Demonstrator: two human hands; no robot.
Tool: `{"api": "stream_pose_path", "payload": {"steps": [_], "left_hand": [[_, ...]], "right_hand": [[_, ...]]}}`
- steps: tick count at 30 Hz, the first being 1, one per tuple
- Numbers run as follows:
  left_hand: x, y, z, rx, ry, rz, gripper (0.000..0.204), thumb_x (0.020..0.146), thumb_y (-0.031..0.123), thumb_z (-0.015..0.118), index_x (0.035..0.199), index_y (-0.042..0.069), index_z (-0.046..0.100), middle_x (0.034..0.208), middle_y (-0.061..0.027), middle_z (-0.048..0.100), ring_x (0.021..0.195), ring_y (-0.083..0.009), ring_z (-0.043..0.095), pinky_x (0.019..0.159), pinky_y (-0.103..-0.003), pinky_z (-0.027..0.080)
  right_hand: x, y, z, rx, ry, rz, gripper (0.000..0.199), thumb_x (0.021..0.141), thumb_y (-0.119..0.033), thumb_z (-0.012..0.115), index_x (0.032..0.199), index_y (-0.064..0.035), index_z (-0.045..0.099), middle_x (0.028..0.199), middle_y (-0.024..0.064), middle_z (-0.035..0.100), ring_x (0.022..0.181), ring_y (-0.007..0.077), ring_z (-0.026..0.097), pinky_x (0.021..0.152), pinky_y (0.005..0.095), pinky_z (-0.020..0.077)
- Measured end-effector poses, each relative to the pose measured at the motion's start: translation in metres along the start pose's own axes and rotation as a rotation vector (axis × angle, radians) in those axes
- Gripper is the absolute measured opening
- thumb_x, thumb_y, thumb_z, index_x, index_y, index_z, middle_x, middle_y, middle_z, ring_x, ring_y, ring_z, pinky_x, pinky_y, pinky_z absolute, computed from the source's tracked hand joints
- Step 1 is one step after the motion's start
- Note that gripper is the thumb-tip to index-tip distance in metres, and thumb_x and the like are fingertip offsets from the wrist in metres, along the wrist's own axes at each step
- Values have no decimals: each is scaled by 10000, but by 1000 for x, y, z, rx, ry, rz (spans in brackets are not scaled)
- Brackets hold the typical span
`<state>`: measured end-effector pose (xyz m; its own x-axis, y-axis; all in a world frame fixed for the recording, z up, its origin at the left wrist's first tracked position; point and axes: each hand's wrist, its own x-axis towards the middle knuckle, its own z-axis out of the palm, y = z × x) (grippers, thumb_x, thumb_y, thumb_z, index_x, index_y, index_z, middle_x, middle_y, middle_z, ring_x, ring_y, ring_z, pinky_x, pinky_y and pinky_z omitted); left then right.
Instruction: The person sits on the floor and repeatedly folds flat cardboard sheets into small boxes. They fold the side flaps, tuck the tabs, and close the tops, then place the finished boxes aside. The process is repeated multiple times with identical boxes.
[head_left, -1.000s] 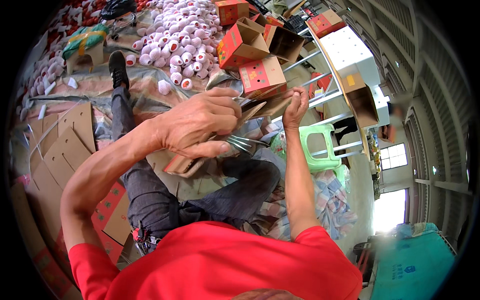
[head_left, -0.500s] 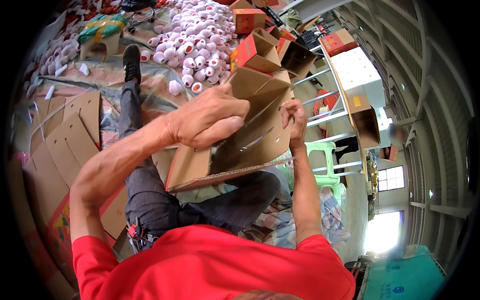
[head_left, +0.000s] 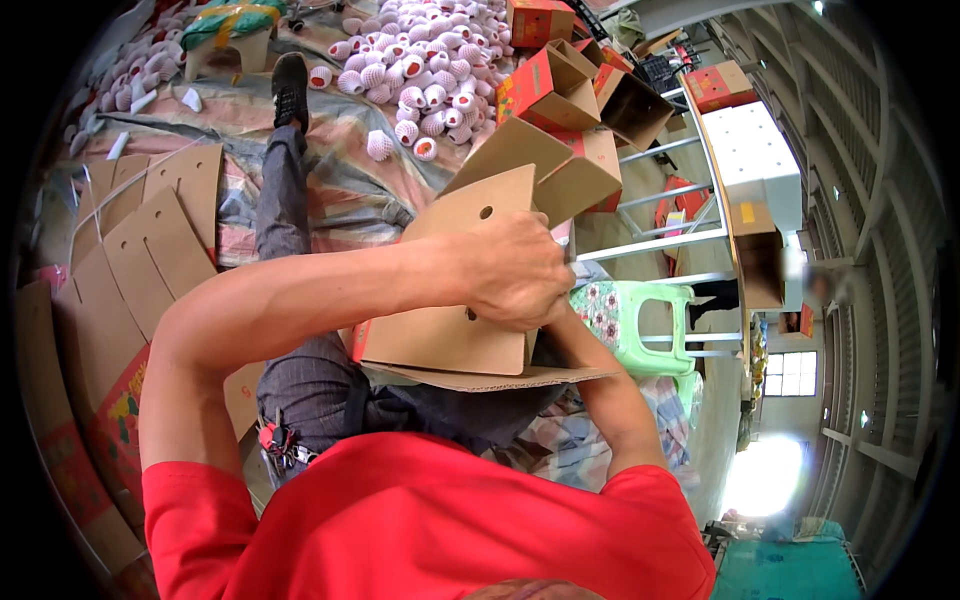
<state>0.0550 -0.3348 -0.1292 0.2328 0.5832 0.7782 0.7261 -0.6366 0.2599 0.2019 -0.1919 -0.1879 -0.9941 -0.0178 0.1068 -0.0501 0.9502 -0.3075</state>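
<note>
A brown cardboard box [head_left: 440, 345], red on its outer left side, rests tilted over my lap. Two of its flaps, with round holes in them, are folded inward, while another flap stands out at the far side. My left hand [head_left: 518, 272] reaches across the box, its fingers curled closed at the right ends of the folded flaps. Coming up from the right, my right forearm [head_left: 592, 375] passes behind the box's near right edge. My right hand is hidden there, behind my left hand and the cardboard, so its fingers do not show.
Flattened cartons [head_left: 140, 250] lie at my left. Ahead is a pile of fruit in pink foam nets [head_left: 440, 75] on a striped sheet [head_left: 330, 215]. Open red-and-brown boxes [head_left: 550, 90] stand far right of it. A green stool [head_left: 640, 320] stands beside a metal-framed table [head_left: 725, 205] at right.
The box's side flaps have folded inward over its opening. My left hand has moved right across the box, and my right hand has dropped out of sight behind it. The view has shifted slightly.
</note>
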Motion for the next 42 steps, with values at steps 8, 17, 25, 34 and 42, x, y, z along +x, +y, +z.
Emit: {"api": "stream_pose_path", "payload": {"steps": [8, 17, 25, 34, 42], "left_hand": [[-54, -11, 91, -184, -208, 11, 159, 909, 226, 634, 954, 74, 655, 824, -124, 639, 861, -336, 647, 916, -479, 461], [-93, -6, 96, 177, -322, -171, 210, 899, 279, 688, 1028, 114, 680, 1050, -49, 674, 1110, -227, 607, 932, -386, 458], [-109, -2, 128, 284, -672, -256, 183, 892, 222, 667, 885, 100, 803, 1006, -106, 762, 987, -260, 711, 849, -385, 547], [-124, 46, 49, 49, -174, -447, 483, 797, 70, 685, 1267, -38, 659, 1338, -253, 649, 1308, -428, 583, 1132, -492, 445], [-133, 50, 96, 9, -1, -988, 968, 764, 46, 671, 1606, -123, 224, 1670, -328, 251, 1587, -481, 189, 1292, -592, 146]], "right_hand": [[-44, 12, 28, 340, -1, 185, 533, 813, -39, 696, 1335, -62, 590, 1355, 206, 582, 1287, 429, 524, 1080, 508, 424], [-83, 5, 33, 284, 360, 594, 294, 829, 28, 636, 1119, -6, 668, 1180, 230, 699, 1146, 437, 641, 994, 503, 513], [-57, -7, 46, 113, 71, 449, 75, 895, -7, 604, 946, 26, 647, 1038, 224, 730, 985, 390, 705, 991, 445, 548], [-51, 1, 131, 535, 439, 290, 98, 964, -99, 637, 1007, -21, 598, 947, 133, 617, 878, 272, 600, 809, 377, 503], [-54, 23, 151, 855, 481, 517, 103, 1071, -80, 524, 1098, -12, 597, 977, 19, 622, 906, 92, 562, 836, 254, 474]]}}
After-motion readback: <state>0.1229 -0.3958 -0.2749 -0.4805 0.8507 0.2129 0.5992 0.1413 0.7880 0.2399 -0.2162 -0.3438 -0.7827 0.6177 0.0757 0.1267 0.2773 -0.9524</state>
